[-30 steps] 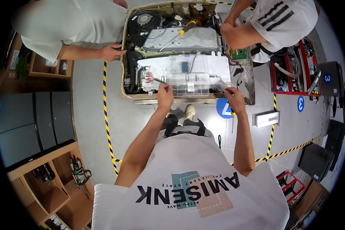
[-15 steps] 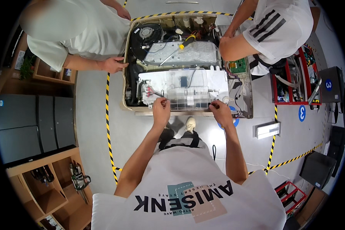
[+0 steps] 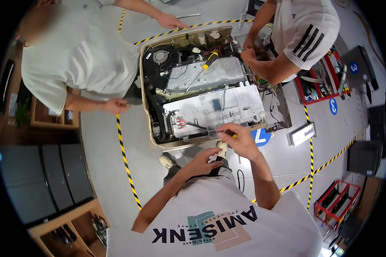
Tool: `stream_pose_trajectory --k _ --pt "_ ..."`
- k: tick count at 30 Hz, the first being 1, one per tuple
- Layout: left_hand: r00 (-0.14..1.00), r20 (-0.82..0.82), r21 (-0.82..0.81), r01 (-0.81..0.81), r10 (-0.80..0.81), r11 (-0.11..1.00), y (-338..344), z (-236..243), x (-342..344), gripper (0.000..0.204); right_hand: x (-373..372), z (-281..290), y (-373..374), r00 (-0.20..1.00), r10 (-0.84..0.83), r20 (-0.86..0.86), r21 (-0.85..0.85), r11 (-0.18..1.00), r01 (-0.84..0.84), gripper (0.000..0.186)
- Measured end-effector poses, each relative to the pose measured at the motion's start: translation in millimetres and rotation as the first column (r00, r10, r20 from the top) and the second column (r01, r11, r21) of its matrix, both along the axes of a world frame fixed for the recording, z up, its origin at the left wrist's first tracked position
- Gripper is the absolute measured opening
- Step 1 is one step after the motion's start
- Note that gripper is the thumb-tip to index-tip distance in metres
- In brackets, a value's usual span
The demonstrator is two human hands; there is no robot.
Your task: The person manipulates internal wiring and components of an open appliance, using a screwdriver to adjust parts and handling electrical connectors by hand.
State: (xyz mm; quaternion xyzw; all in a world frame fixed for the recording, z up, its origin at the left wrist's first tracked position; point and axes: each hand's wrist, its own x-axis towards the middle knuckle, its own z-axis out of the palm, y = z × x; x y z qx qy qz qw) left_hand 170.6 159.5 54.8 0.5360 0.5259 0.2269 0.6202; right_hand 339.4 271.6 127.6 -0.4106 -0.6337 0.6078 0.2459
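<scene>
My right hand is at the near edge of the opened appliance, fingers pinched beside a clear plastic compartment box. A small yellow thing shows in its grip, mostly hidden by the fingers. My left hand hangs before my waist with its fingers bent and apart, holding nothing. Under the clear box is a white plastic panel with a cluster of red-ended wires. A yellow-and-black screwdriver lies on the silvery metal cover farther back.
At the left stands a person with one hand lowered beside the appliance's casing. Another person works with both hands at its far right corner. A red tool box and yellow-black floor tape are around.
Both my hands have left the front edge of the clear box; the left drew back toward my body, the right moved leftward. The left person's hand came off the casing. The view has turned slightly.
</scene>
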Motion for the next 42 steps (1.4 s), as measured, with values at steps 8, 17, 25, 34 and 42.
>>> stream_pose_trajectory --k 8,17,25,34,42 --pt "0.986 0.091 0.119 0.126 -0.137 0.985 -64 4 -115 0.047 -139 74 -93 0.971 -0.203 -0.128 -0.106 0.976 0.190 0.014" --pt "0.973 -0.034 0.274 0.228 -0.228 0.934 -86 29 -199 0.024 -182 106 -167 0.791 -0.541 -0.286 -0.026 0.829 0.558 0.008" --pt "0.915 -0.361 0.246 0.281 -0.182 0.928 -69 44 -238 0.038 -162 62 -156 0.812 -0.583 0.021 0.044 0.812 0.582 0.019" --pt "0.790 -0.583 0.231 0.386 -0.191 0.893 -43 58 -251 0.039 -136 52 -129 0.897 -0.246 0.368 0.072 0.969 0.236 0.032" --pt "0.795 -0.527 0.358 0.528 -0.300 0.770 13 63 -239 0.035 -113 38 -142 0.822 -0.509 0.255 -0.094 0.833 0.545 0.029"
